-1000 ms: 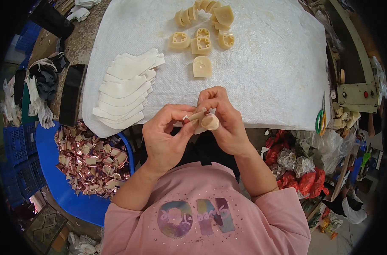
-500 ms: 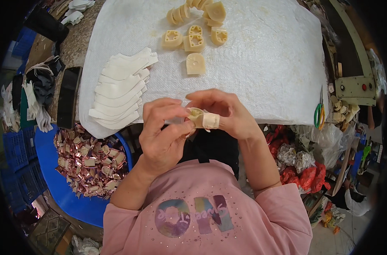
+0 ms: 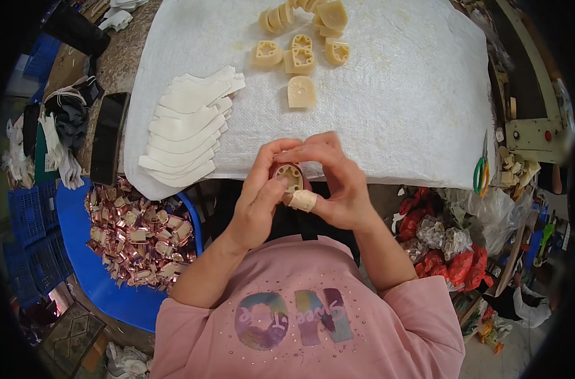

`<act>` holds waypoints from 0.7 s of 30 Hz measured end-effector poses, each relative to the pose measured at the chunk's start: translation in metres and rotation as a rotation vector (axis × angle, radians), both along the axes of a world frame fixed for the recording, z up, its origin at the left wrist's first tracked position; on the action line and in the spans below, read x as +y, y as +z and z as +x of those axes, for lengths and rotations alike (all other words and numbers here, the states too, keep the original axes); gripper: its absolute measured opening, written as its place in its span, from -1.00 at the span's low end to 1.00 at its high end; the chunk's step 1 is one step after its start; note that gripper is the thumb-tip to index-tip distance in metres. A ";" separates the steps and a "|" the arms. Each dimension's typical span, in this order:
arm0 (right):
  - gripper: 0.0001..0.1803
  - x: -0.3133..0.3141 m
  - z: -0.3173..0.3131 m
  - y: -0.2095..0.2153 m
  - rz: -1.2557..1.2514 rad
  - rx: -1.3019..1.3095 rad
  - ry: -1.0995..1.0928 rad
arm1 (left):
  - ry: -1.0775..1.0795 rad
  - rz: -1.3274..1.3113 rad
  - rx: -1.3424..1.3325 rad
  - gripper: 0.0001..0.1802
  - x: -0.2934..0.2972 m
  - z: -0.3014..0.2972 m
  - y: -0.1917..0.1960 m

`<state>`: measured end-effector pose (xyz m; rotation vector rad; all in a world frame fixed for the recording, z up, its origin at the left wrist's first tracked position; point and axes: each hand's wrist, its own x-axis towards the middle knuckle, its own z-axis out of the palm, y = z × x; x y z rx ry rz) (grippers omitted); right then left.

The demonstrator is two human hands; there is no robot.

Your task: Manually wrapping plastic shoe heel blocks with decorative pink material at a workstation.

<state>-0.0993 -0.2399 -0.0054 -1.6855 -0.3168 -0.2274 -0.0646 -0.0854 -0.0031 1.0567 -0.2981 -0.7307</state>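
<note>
Between my two hands is a cream plastic shoe heel (image 3: pixel 292 179), its hollow, ribbed end facing up. A reddish-pink covering shows around its far side. My left hand (image 3: pixel 254 205) is closed on the heel, thumb pressed at the near left of its rim. My right hand (image 3: pixel 343 189) curls its fingers over the far side, and its thumb, wrapped in cream tape (image 3: pixel 303 201), rests at the near right edge. Left of my hands, overlapping white curved strips (image 3: pixel 183 144) lie fanned out. Beyond them on the table are several bare cream heels (image 3: pixel 301 93), some showing star-shaped hollows.
A white woven sheet (image 3: pixel 388 114) covers the table. Shiny pink pieces fill a blue basin (image 3: pixel 113 303) at lower left. A dark phone (image 3: pixel 109 138) lies beside the sheet. Scissors (image 3: pixel 481 172) with green and orange handles are at the right edge, above red plastic bags (image 3: pixel 461 265).
My fingers have closed in around the heel, and it has turned so its hollow end and pink covering show. My right hand has come round its far side. The whole view has shifted slightly.
</note>
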 end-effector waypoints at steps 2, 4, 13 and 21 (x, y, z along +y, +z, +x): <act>-0.51 0.006 -0.002 -0.001 -0.254 -0.192 -0.196 | 0.053 0.034 -0.056 -0.42 0.000 -0.006 0.000; -0.59 0.012 -0.005 0.005 -0.055 0.009 -0.163 | 0.074 0.084 -0.177 -0.34 0.002 -0.005 -0.005; -0.83 0.009 0.006 0.003 0.497 0.409 0.173 | 0.212 0.095 -0.320 -0.21 -0.017 -0.016 0.004; -0.68 0.032 -0.002 -0.020 0.212 0.014 -0.088 | 0.471 0.225 -0.483 -0.52 -0.022 -0.012 -0.002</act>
